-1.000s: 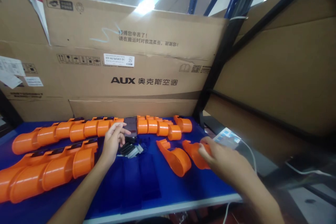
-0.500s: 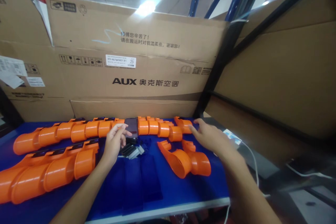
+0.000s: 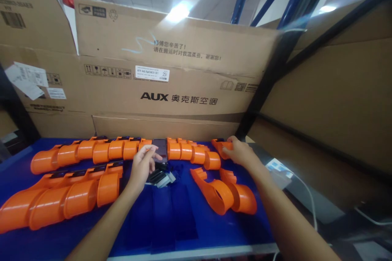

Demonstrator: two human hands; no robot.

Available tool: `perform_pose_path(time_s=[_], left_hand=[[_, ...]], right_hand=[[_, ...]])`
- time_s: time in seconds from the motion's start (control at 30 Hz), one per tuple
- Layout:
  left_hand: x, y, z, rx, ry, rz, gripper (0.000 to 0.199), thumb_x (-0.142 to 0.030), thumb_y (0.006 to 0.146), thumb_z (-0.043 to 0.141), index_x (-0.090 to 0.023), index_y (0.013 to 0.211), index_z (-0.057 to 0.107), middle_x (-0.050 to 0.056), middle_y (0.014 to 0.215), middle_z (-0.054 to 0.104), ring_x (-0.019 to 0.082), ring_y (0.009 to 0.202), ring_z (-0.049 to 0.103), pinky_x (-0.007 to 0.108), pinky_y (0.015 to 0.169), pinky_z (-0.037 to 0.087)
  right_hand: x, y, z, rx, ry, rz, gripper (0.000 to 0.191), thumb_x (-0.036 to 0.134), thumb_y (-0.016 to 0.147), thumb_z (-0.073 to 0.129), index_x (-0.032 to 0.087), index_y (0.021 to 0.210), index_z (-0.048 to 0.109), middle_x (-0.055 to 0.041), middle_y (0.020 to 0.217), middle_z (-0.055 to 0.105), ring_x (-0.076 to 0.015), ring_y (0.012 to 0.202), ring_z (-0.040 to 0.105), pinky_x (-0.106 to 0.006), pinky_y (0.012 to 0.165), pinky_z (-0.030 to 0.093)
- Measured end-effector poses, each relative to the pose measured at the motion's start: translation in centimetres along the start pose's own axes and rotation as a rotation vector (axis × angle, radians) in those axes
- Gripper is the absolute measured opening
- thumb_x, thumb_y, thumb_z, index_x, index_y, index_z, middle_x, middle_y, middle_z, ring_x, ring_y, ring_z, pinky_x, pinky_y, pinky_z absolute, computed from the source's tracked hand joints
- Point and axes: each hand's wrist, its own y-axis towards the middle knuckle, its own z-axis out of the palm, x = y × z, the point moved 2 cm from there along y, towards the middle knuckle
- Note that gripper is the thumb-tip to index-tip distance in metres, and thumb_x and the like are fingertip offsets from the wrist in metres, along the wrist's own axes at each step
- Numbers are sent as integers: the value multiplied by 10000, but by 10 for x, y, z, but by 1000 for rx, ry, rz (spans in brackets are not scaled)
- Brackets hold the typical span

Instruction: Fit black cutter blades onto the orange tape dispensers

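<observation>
At the back right, my right hand [image 3: 241, 154] has its fingers closed on the edge of an orange plastic ring-shaped piece [image 3: 221, 147] that has a dark part on its top. My left hand [image 3: 143, 166] hovers mid-table, fingers loosely curled and apart, holding nothing. Just behind it a dark-screened phone [image 3: 160, 150] leans upright between orange pieces. Below the hand lies a small heap of black and grey strips [image 3: 161, 177]. Two more orange ring pieces [image 3: 218, 195] rest in front of my right hand.
Rows of orange ring pieces [image 3: 81, 199] line the left side, many with dark parts on top. Dark blue flat sheets [image 3: 162, 216] lie at the front. A large cardboard panel [image 3: 180, 108] stands behind, and a dark shelf post [image 3: 260, 102] rises at right.
My right hand has lowered onto the orange piece at the back right and closed on it. My left hand keeps its pose. The whole view has shifted slightly.
</observation>
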Motion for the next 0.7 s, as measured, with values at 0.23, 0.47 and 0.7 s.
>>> perform_pose_path(time_s=[0.23, 0.47, 0.7], left_hand=[[2, 0, 0, 12, 25, 10, 422, -563, 831, 711, -182, 1008, 675, 66, 767, 751, 76, 378, 470, 189, 355, 307], [3, 1, 0, 18, 26, 49, 412, -514, 800, 766, -161, 1008, 722, 89, 795, 757, 109, 470, 556, 202, 396, 372], [-3, 0, 6, 64, -144, 14, 499, -508, 786, 805, -151, 1129, 742, 122, 1015, 777, 183, 755, 702, 259, 605, 544]], right_hand=[[34, -18, -48, -291, -55, -46, 474, 445, 878, 627, 179, 1268, 587, -172, 1059, 754, -345, 947, 712, -345, 740, 462], [102, -70, -68, -495, 224, -307, 387, 455, 889, 629, 203, 1182, 613, -98, 896, 750, -258, 779, 716, -321, 695, 491], [166, -116, -35, -348, 337, -532, 316, 369, 906, 622, 201, 1172, 590, -99, 975, 758, -250, 824, 726, -322, 737, 519]])
